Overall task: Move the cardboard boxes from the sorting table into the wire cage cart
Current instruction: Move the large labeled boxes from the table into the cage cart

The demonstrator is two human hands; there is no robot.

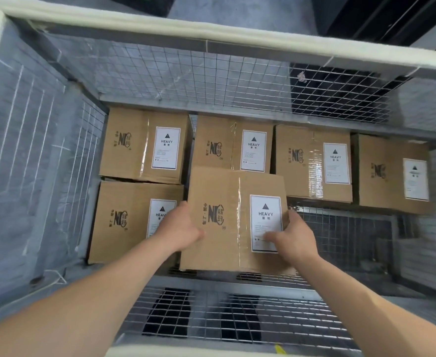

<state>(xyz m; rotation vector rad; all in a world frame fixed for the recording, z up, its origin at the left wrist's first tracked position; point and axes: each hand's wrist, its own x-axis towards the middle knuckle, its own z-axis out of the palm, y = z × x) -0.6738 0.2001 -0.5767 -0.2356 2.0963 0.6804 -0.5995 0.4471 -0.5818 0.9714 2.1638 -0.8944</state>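
Since the view looks straight down into the wire cage cart (186, 73), its mesh walls and padded rim (211, 29) frame everything else. Four boxes (301, 161) lie side by side along the far wall. A fifth, the near-left box (124, 202), sits just in front of the leftmost of them. To its right the mesh floor (340, 235) is bare, which is where a second row would go.

The held box (216, 186) hangs inside the cart, just right of the near-left box, and overlaps the second far box in the view. It looks larger than the rest, so I judge it is above the floor and not yet set down. Its slightly longer side and its tape seam (238, 202) run near to far, matching the boxes below. Its label (265, 222) reads upright from the near side, as theirs do.

Both hands are on it, equally near. The left hand (178, 230) grips the left edge with the thumb on top and the fingers hidden down the side, close to the near-left box. The right hand (292, 237) grips the right edge, thumb lying across the label. The free slot lies straight below, so the move is likely a plain lowering. The left fingers are the ones at risk of being pinched against the neighbour.
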